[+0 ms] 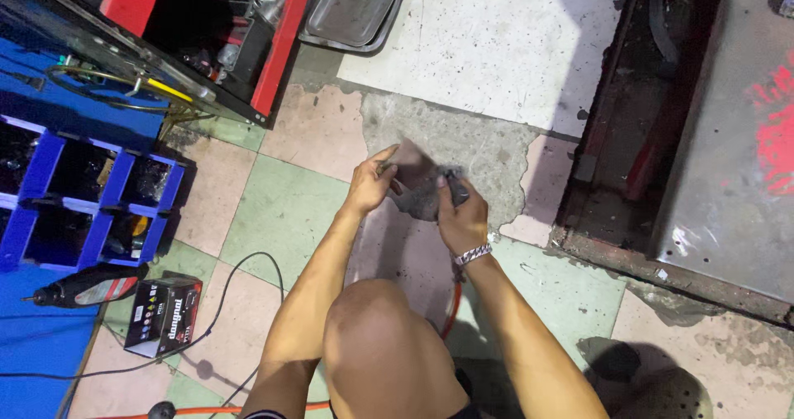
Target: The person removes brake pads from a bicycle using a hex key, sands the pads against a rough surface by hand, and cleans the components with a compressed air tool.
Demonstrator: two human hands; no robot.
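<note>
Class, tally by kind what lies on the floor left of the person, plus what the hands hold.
Power tool: 1
Small box: 1
Blue bin rack: 1
Metal tray: 1
Dark rag, held by left hand and right hand: 1
Total: 5

Open tiled floor around the hands, hemmed in on both sides

Bare floor tiles [285, 208] lie open at 9 o'clock of the left hand [370, 184]; blue bins [91, 208] and a red-framed cart [207, 47] block at 10, a raised metal plate [728, 162] at 3, the person's knee [376, 328] at 6.
</note>
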